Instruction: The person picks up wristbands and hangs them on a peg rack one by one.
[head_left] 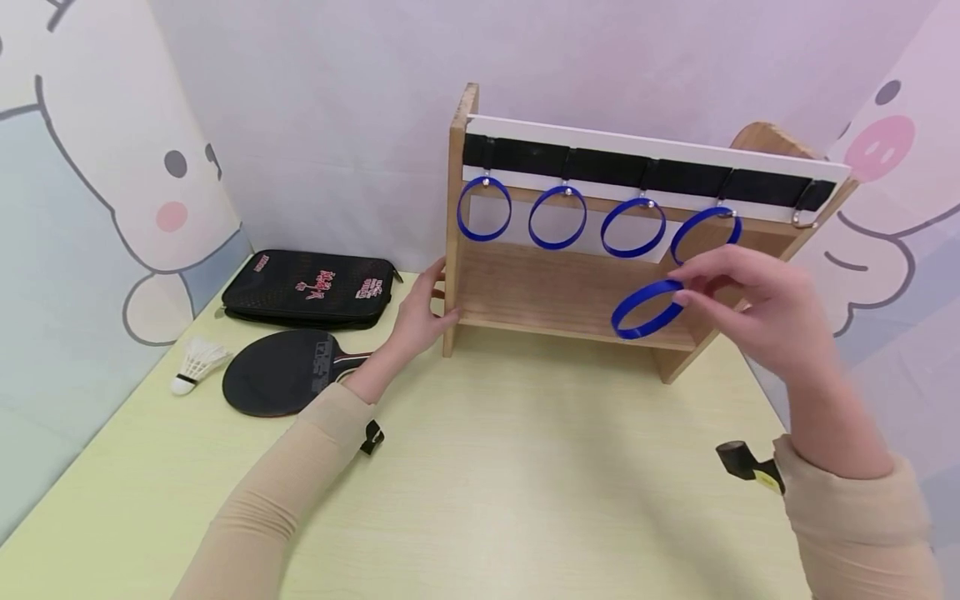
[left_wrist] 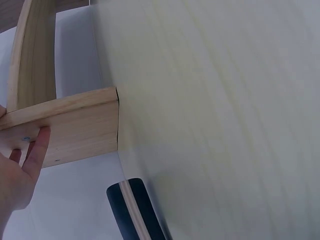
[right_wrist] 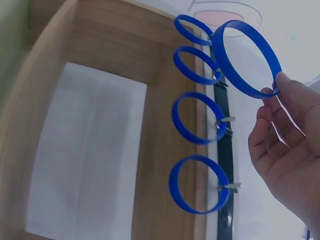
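A wooden shelf [head_left: 450,208] stands at the back, with a white and black strip [head_left: 607,162] along its top front. Several blue rings [head_left: 557,217] hang from metal hooks on that strip. My right hand [head_left: 765,308] pinches another blue ring [head_left: 626,332] between thumb and fingertips, tilted in front of the shelf's right half. In the right wrist view the held ring [right_wrist: 243,90] overlaps the top of the row. At the strip's right end, a hook [head_left: 805,221] carries no ring. My left hand [head_left: 420,317] grips the shelf's left side panel, thumb and fingers on opposite faces.
Left of the shelf lie a black zip case [head_left: 307,287], a black table tennis bat [head_left: 273,375] and a white shuttlecock [head_left: 198,364]. The bat's handle [left_wrist: 135,210] shows near the shelf in the left wrist view. Cartoon-printed walls [head_left: 315,108] enclose the pale yellow table [head_left: 480,500].
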